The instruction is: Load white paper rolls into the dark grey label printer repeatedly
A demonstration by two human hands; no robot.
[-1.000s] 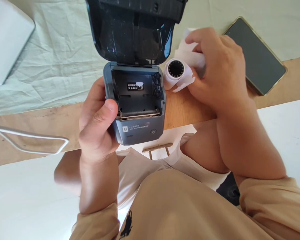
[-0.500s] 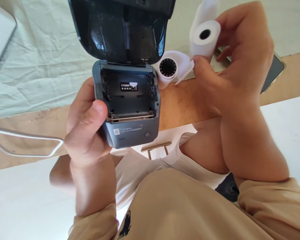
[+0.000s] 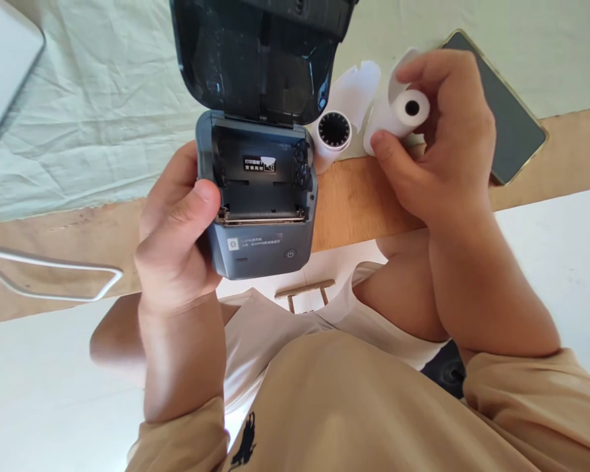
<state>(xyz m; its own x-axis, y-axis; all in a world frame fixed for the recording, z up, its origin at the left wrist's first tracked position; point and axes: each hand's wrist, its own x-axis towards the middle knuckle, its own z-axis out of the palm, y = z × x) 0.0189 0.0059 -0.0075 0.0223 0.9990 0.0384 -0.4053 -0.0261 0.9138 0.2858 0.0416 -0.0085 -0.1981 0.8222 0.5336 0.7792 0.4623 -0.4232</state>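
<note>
My left hand (image 3: 172, 236) is closed round the left side of a dark grey-blue label printer (image 3: 263, 255), its thumb on the front rim. The printer's black lid (image 3: 258, 62) stands raised, and its paper bay shows no roll inside. On the right, my right hand (image 3: 442, 141) grips a small white paper roll (image 3: 386, 124) between thumb and fingers, its loose end curling up behind. Between the printer and that roll stands a second white paper roll (image 3: 327, 151) with a toothed black core and a strip of paper unrolled behind it.
A dark phone (image 3: 504, 118) lies right of my right hand. A white cable (image 3: 78, 263) loops over the wooden table edge (image 3: 358, 203) at left. A white flat object (image 3: 7, 59) lies at far left on the pale green cloth (image 3: 108, 85). A wooden stool (image 3: 305, 288) is below.
My right hand has lowered the small paper roll towards the table and moved slightly left, uncovering more of the phone. The printer has shifted slightly right and up in my left hand.
</note>
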